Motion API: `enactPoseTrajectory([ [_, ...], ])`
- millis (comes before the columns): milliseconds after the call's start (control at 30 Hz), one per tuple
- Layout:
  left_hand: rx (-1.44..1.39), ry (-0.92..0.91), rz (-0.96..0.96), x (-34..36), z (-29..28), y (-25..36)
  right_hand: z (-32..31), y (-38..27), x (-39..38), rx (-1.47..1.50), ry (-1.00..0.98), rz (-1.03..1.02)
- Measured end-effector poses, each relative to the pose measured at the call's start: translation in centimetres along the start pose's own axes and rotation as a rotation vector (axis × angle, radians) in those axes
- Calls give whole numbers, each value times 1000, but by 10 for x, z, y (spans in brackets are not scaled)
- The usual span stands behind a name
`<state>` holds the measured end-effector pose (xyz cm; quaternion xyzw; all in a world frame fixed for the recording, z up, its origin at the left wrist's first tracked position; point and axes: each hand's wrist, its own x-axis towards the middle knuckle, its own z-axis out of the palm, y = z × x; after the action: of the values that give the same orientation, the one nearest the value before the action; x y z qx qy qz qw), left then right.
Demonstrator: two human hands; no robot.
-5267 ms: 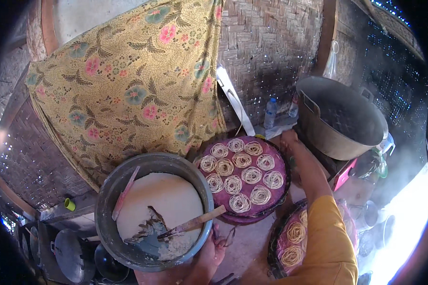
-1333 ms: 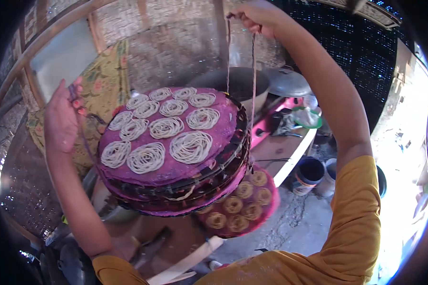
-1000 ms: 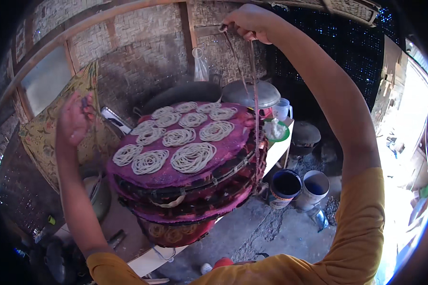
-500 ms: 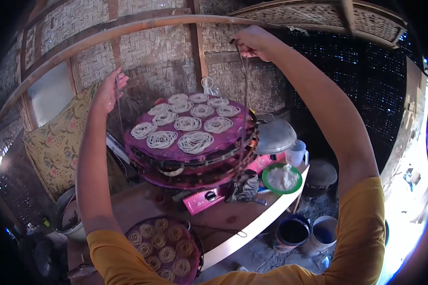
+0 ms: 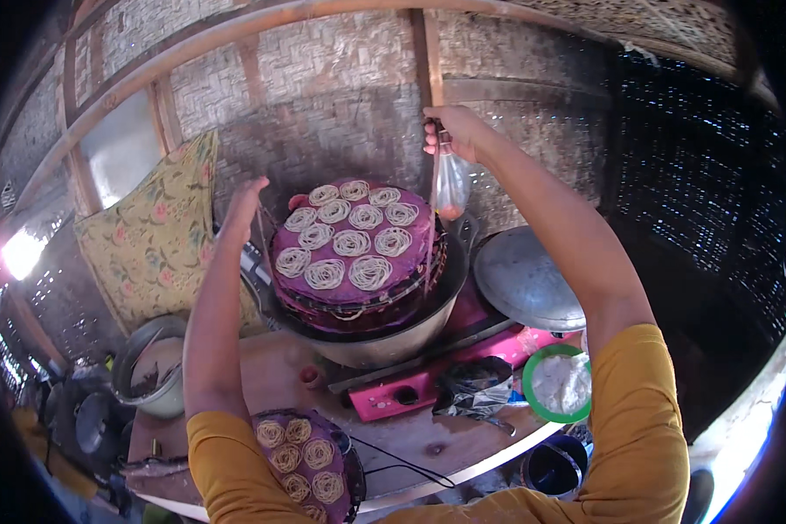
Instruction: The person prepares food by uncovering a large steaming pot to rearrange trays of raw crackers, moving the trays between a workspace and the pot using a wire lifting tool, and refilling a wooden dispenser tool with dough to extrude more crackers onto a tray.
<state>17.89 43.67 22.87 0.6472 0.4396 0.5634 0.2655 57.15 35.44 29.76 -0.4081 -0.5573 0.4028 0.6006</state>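
Observation:
A stack of round purple trays (image 5: 319, 240) hangs from cords on both sides and sits partly inside a large metal pot (image 5: 367, 349). Pale coiled noodle nests (image 5: 351, 243) cover the top tray. My left hand (image 5: 246, 210), raised at the left of the stack, is closed on one cord, though its fingers are partly hidden. At the right and higher up, my right hand (image 5: 456, 133) grips the dark loop of the other cord (image 5: 434, 183). A knotted clear plastic bag (image 5: 451, 185) shows just behind and below my right hand.
Under the pot is a pink stove (image 5: 384, 395), with a black plastic bag (image 5: 473, 384) at its front. A domed metal lid (image 5: 528, 275) and a green plate of white stuff (image 5: 533, 384) are on the right. Another noodle tray (image 5: 351, 489) lies near me; a basin (image 5: 162, 397) is at left.
Both hands have come down, lowering the tray stack from the air into the pot. The view has shifted, and the pot and more of the stove now show.

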Motion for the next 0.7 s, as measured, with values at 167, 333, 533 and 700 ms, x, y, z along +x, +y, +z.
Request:
enactPoseTrajectory([
  [167,146,-18,-113,-9,-4,-64,-8,53,20,-32,-140,116],
  [333,57,-122,-219,-25,14,-81,-27,76,30,-47,-149,205],
  [533,111,-75,-341,-40,39,-94,-16,83,38,-110,-222,321],
  [700,314,-171,-330,-42,43,-82,22,83,33,-211,-284,324],
])
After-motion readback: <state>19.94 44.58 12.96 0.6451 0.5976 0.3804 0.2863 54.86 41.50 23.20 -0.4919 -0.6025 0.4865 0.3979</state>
